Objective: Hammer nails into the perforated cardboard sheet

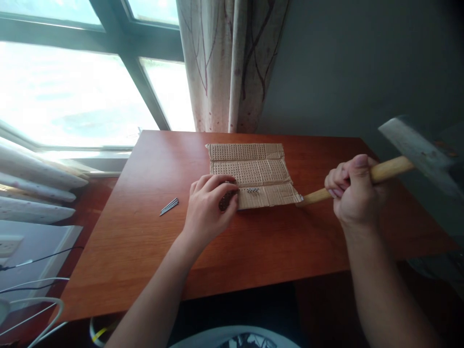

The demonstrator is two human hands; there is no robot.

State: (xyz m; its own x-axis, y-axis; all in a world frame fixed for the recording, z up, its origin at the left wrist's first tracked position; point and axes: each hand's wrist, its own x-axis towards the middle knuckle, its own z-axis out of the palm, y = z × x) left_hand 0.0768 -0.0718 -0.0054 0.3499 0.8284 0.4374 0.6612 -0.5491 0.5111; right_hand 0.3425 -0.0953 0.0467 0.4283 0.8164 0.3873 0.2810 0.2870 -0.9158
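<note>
My right hand (357, 191) is wrapped around the wooden handle of a hammer (391, 169), raised over the right side of the table. The hammer's grey head points right and looks smeared by motion. At the lower left corner of a perforated cardboard sheet (247, 170), my left hand (210, 198) has its thumb and fingertips drawn together. Whatever is between those fingertips is too small to make out. Several short metal nails (253, 190) stand in a row on the cardboard beside my left fingers. A small bundle of loose nails (169, 206) lies left of that hand.
The reddish-brown wooden table (145, 261) stands against a window and a patterned curtain (217, 63). A grey wall (326, 72) rises behind on the right. Cables (39, 290) hang at the lower left, near a wall socket (9, 246).
</note>
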